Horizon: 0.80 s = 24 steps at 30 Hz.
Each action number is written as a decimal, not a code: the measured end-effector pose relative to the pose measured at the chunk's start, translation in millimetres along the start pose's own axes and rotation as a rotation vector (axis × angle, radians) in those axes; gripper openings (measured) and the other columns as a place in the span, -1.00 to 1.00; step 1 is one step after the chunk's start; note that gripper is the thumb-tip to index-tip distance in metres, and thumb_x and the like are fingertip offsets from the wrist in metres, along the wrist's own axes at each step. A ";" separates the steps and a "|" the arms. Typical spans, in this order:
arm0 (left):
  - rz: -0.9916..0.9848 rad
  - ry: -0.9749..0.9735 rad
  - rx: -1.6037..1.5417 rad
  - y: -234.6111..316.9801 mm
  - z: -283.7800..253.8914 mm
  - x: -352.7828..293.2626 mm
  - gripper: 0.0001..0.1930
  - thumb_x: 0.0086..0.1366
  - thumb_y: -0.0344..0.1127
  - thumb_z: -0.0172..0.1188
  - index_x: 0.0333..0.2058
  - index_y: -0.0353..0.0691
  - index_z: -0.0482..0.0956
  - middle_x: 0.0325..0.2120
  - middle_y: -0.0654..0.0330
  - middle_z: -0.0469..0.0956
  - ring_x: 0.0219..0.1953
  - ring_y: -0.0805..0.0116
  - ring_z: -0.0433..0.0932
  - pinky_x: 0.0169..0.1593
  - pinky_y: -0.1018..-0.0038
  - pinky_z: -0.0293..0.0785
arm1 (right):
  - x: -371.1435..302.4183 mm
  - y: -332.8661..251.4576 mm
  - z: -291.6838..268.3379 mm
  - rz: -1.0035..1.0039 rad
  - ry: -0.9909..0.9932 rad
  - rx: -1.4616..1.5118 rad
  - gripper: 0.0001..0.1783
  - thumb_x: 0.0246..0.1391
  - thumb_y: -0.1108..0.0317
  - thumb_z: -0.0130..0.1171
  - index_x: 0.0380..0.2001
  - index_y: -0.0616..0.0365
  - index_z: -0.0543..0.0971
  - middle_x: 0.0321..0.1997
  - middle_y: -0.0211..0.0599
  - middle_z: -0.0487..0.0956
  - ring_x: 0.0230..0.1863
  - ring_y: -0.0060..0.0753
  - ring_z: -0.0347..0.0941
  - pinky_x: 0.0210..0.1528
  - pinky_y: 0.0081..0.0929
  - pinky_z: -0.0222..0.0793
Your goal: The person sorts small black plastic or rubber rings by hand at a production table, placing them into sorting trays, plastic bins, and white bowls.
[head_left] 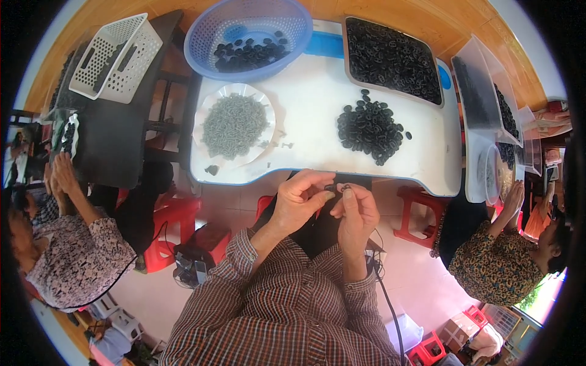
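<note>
My left hand (300, 201) is closed in a pinch on a small black piece (330, 188), held in front of the table's near edge. Close beside it, my right hand (357, 213) also pinches with thumb and forefinger; what sits at its fingertips is small and dark, too small to name. A gap shows between the two sets of fingertips. Beyond my hands, a loose pile of black oval pieces (372, 131) lies on the white table (305, 116). Left of that pile, a white fluted plate (201, 119) bears a heap of tiny grey translucent pieces (234, 126).
A blue plastic basket (194, 46) with black pieces stands at the far left of the table. A tray (441, 76) full of black pieces is far right, near clear plastic bins (482, 85). People sit at both sides, by red stools (421, 213). A cable (390, 305) hangs beside me.
</note>
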<state>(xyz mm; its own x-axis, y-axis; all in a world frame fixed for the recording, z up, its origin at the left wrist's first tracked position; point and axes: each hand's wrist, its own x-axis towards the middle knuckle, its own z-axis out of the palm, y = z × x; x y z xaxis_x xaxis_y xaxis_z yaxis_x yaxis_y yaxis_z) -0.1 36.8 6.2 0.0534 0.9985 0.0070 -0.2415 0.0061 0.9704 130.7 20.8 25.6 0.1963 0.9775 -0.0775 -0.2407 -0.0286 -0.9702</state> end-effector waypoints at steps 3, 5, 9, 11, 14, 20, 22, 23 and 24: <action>-0.012 -0.020 0.051 0.4 -2.8 -1.4 -0.61 0.09 -0.69 0.21 -0.07 -0.31 0.55 -0.25 0.24 0.49 -0.27 0.57 0.49 -0.25 0.69 0.45 | -0.2 0.5 0.3 0.007 0.001 0.001 -0.86 0.23 0.44 0.04 -0.24 0.29 0.51 -0.41 -0.40 0.54 -0.57 -0.70 0.39 -0.53 -0.77 0.28; 0.001 -0.034 0.089 0.4 -4.6 -2.3 -0.62 0.10 -0.69 0.21 -0.07 -0.31 0.56 -0.25 0.23 0.50 -0.27 0.57 0.49 -0.26 0.69 0.45 | -0.3 1.5 0.0 0.008 -0.004 0.012 -0.86 0.23 0.44 0.04 -0.24 0.29 0.51 -0.42 -0.40 0.54 -0.57 -0.70 0.38 -0.53 -0.77 0.28; 0.031 -0.013 0.068 -2.0 -0.9 -1.0 -0.75 0.13 -0.68 0.18 -0.21 -0.32 0.62 -0.30 0.22 0.50 -0.51 0.62 0.46 -0.50 0.70 0.39 | -0.4 2.0 0.6 0.011 -0.004 0.034 -0.86 0.22 0.44 0.05 -0.24 0.30 0.51 -0.44 -0.40 0.54 -0.57 -0.70 0.38 -0.53 -0.77 0.27; -0.020 -0.036 0.016 -10.9 -5.1 -0.8 -0.76 0.15 -0.65 0.17 -0.19 -0.32 0.61 -0.30 0.21 0.52 -0.49 0.59 0.49 -0.47 0.68 0.42 | -0.6 1.8 0.5 0.028 0.000 0.020 -0.86 0.22 0.44 0.05 -0.24 0.30 0.51 -0.44 -0.39 0.55 -0.57 -0.70 0.38 -0.54 -0.77 0.27; -0.144 -0.068 -0.110 -14.8 -8.6 -2.5 -0.76 0.20 -0.60 0.16 -0.14 -0.33 0.58 -0.31 0.19 0.56 -0.42 0.52 0.56 -0.39 0.64 0.50 | -0.8 2.1 0.6 0.052 -0.001 0.018 -0.87 0.22 0.44 0.05 -0.25 0.30 0.51 -0.44 -0.38 0.56 -0.58 -0.71 0.38 -0.54 -0.78 0.28; -0.399 -0.025 -0.472 -11.7 -16.0 -2.3 -0.71 0.24 -0.56 0.14 -0.04 -0.39 0.50 -0.31 0.07 0.61 -0.29 0.37 0.62 -0.17 0.48 0.61 | -0.3 2.4 -2.1 0.053 -0.023 -0.011 -0.89 0.20 0.48 0.05 -0.28 0.30 0.51 -0.28 -0.30 0.55 -0.56 -0.70 0.40 -0.52 -0.77 0.30; -0.409 -0.035 -0.542 -11.9 -17.2 -2.3 -0.69 0.24 -0.57 0.14 -0.03 -0.40 0.49 -0.31 0.05 0.61 -0.27 0.33 0.62 -0.12 0.44 0.62 | -0.4 2.7 -2.5 0.055 -0.031 -0.026 -0.90 0.19 0.50 0.04 -0.29 0.31 0.51 -0.21 -0.27 0.53 -0.54 -0.69 0.41 -0.51 -0.77 0.31; -0.377 -0.044 -0.530 -11.2 -17.1 -2.3 -0.69 0.23 -0.58 0.14 -0.02 -0.41 0.48 -0.29 0.03 0.60 -0.25 0.32 0.62 -0.11 0.43 0.62 | -0.8 4.0 -3.1 0.058 -0.047 -0.034 -0.90 0.19 0.51 0.04 -0.30 0.32 0.51 -0.16 -0.25 0.51 -0.53 -0.69 0.41 -0.50 -0.76 0.32; -0.344 -0.053 -0.518 -10.8 -17.1 -2.4 -0.68 0.23 -0.59 0.13 -0.01 -0.42 0.48 -0.28 0.01 0.60 -0.23 0.31 0.62 -0.10 0.41 0.61 | -1.1 4.8 -3.3 0.060 -0.063 -0.041 -0.90 0.18 0.52 0.03 -0.31 0.33 0.52 -0.11 -0.23 0.49 -0.52 -0.68 0.42 -0.49 -0.76 0.33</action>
<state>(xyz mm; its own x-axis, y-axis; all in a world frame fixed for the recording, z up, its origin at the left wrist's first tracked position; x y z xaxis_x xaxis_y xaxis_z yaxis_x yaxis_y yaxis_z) -14.2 35.2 -8.4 0.2564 0.9307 -0.2608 -0.6399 0.3657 0.6759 132.4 18.9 20.2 0.1220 0.9849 -0.1225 -0.2105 -0.0949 -0.9730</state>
